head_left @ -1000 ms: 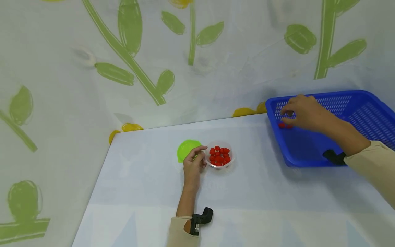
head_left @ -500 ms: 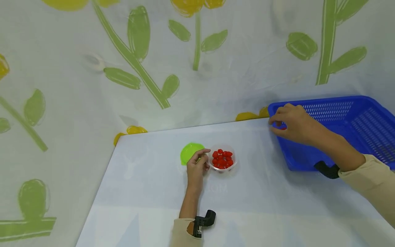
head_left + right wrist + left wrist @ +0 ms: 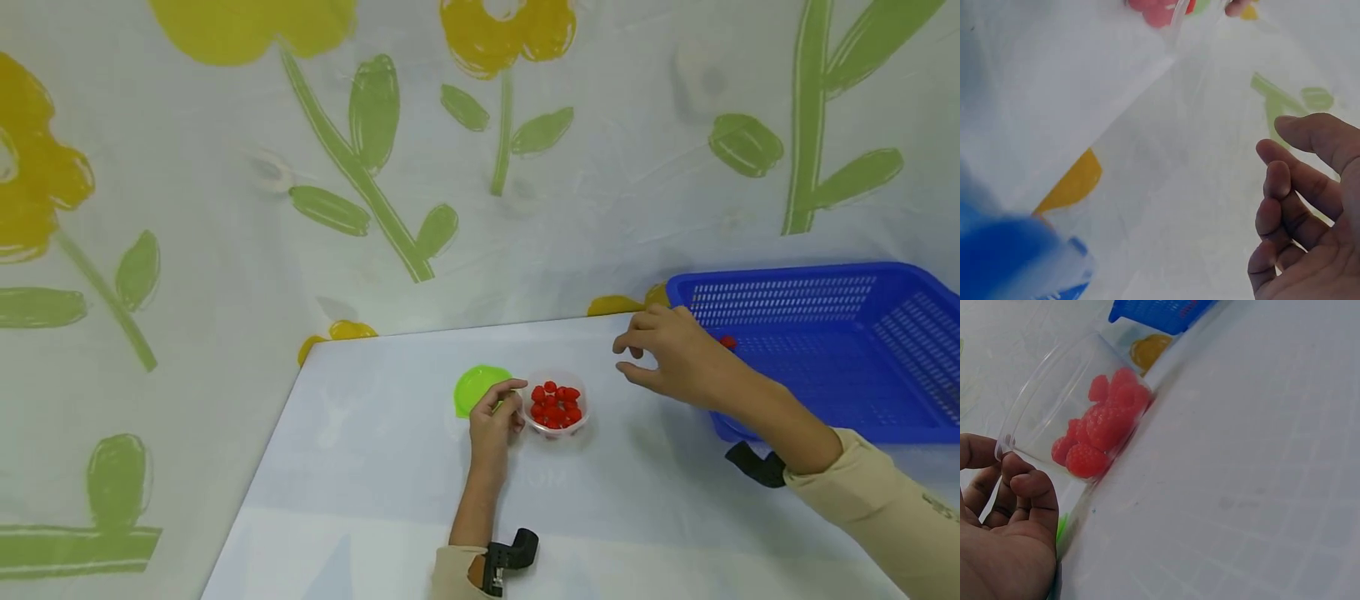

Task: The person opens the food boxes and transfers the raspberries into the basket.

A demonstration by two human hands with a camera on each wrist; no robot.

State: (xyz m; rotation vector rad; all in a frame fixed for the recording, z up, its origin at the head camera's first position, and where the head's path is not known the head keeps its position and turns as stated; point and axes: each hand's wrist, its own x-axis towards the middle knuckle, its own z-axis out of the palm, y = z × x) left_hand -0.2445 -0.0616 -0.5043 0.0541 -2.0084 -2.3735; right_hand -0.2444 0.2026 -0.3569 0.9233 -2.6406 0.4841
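A clear plastic cup [image 3: 1038,394] holding several red raspberries [image 3: 1107,425] stands on the white table, near the middle of the head view. My left hand [image 3: 491,429] grips its rim from the left, fingertips right at the edge in the left wrist view. To the right of the cup, above the tabletop, is my right hand [image 3: 670,354]. Its fingers are loosely bent, the thumb apart from them. Nothing shows between thumb and fingers in the right wrist view [image 3: 1310,200].
Behind my left hand lies a bright green lid [image 3: 474,387]. A blue perforated basket [image 3: 840,358] stands at the right with a red raspberry [image 3: 727,342] near its left side. A flower-patterned wall covering [image 3: 630,200] rises behind the table's back edge.
My right hand has come out of the blue basket, leftward over its side toward the cup. The left hand stays at the cup's rim. The head view has tilted upward.
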